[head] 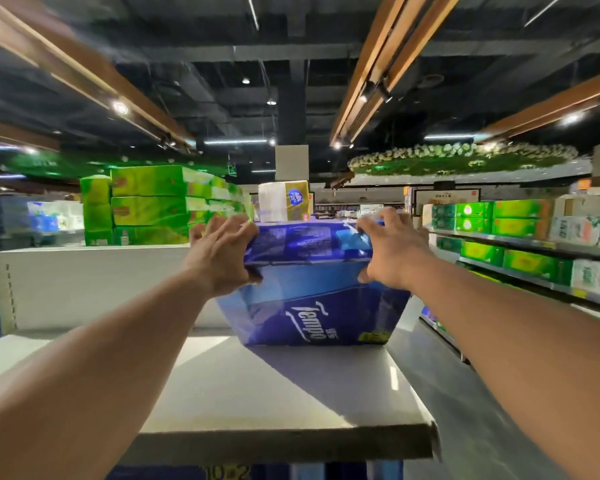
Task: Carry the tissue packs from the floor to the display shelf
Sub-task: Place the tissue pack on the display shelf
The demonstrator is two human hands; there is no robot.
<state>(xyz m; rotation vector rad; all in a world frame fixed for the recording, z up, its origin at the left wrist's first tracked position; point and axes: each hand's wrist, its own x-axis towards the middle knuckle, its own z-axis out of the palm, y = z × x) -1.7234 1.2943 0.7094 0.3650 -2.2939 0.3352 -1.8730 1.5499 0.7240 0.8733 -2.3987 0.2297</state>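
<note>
blue plastic-wrapped tissue pack [312,289] sits tilted on the white metal shelf [257,386]; my left hand [222,258] and right hand [392,251] clasp it, so i'd lower it flat, then push.

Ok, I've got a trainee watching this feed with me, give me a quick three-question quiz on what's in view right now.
1. True or false: the blue tissue pack rests on the white shelf.
2. Which hands grip the pack? A) only the left hand B) only the right hand C) both
3. Fill in: the stacked packs behind the shelf's white back panel, on the person's left, are mostly ____ in colour.

Key
1. True: its bottom edge sits on the shelf surface.
2. C: the left hand and right hand clamp its upper corners.
3. Green: the green packs.
</note>
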